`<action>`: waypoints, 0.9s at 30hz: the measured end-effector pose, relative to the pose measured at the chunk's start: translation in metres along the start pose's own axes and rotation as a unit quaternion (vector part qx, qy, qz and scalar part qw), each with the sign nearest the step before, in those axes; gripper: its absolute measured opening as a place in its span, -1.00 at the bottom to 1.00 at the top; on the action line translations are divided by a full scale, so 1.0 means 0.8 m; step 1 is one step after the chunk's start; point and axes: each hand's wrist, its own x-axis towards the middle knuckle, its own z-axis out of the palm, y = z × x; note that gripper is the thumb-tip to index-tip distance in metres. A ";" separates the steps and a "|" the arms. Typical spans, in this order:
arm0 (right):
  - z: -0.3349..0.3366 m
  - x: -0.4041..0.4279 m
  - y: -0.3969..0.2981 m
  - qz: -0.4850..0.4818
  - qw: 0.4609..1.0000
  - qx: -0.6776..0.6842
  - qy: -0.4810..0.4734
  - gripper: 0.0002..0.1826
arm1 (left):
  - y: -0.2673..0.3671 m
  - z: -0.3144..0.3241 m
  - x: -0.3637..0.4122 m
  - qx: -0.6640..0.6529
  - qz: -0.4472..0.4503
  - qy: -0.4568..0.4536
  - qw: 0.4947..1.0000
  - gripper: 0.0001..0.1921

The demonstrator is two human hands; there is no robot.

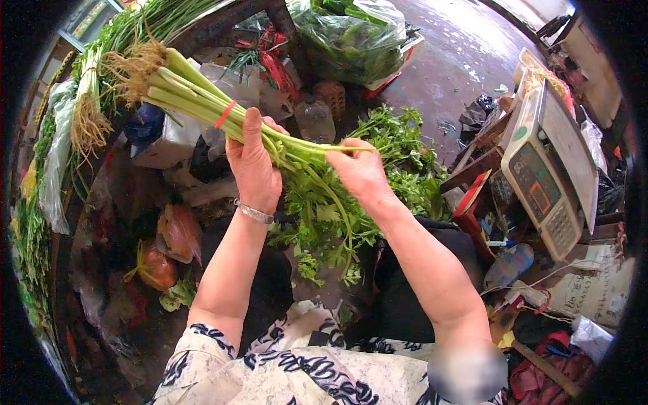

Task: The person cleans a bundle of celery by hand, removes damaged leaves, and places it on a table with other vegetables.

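Observation:
A bunch of celery [197, 104] lies across both my hands, its brown roots [134, 71] up to the left and its green leaves [324, 207] hanging to the lower right. My left hand [255, 167] is wrapped around the stalks, just below a red band [225, 115] that circles them. On the leafy side, my right hand [360, 169] pinches a thin pale stalk [339, 148] between thumb and fingers. One stalk bends down from the bunch between my forearms. A silvery bracelet [254, 212] sits on my left wrist.
To the right stands a digital scale [541, 167] with a flat pan. Ahead is a clear plastic bag [349, 45] of green vegetables beside red and green ties [273, 55]. Rooted greens [88, 101] line the left edge. A bagged orange-red item [156, 266] lies low at left.

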 end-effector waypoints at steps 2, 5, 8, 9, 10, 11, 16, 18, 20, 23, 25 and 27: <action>-0.019 0.008 0.009 0.049 0.998 0.031 0.000 -0.75 | 0.014 -0.004 0.010 0.011 0.015 0.018 1.000 -0.72; -0.051 0.010 0.001 -0.032 0.999 0.020 -0.020 -0.78 | 0.040 -0.008 0.026 0.017 0.047 0.062 0.997 -0.69; -0.078 0.004 -0.016 -0.085 0.995 -0.056 -0.017 -0.83 | 0.044 -0.014 0.030 0.006 0.038 0.076 0.996 -0.69; -0.087 0.004 -0.021 -0.107 0.987 -0.118 -0.019 -0.81 | 0.048 -0.015 0.030 -0.012 0.018 0.077 0.997 -0.70; -0.093 0.005 -0.022 -0.130 0.975 -0.180 -0.021 -0.78 | 0.052 -0.019 0.029 -0.011 0.021 0.080 0.997 -0.70; -0.098 0.004 -0.018 -0.133 0.974 -0.181 -0.021 -0.78 | 0.053 -0.021 0.030 -0.034 0.009 0.063 0.997 -0.71; -0.071 0.000 -0.038 -0.353 0.877 -0.323 0.037 -0.66 | 0.038 -0.026 0.029 -0.053 -0.015 0.025 0.998 -0.68; -0.043 -0.021 -0.055 -0.241 0.952 -0.173 -0.074 -0.59 | 0.031 -0.017 0.022 -0.046 -0.015 0.033 0.998 -0.69; -0.016 -0.029 -0.054 -0.306 0.937 -0.151 -0.080 -0.51 | 0.028 -0.014 0.018 -0.012 -0.006 0.041 0.999 -0.70; 0.005 -0.034 -0.064 -0.327 0.927 -0.174 -0.064 -0.52 | 0.029 -0.003 0.006 0.012 -0.015 0.024 1.000 -0.72; 0.007 -0.027 -0.059 -0.362 0.918 -0.155 -0.044 -0.66 | 0.025 -0.001 0.005 0.019 -0.015 0.012 1.000 -0.71; -0.001 -0.019 -0.058 -0.353 0.924 -0.131 -0.065 -0.72 | 0.026 0.004 0.003 0.026 -0.012 0.010 1.000 -0.72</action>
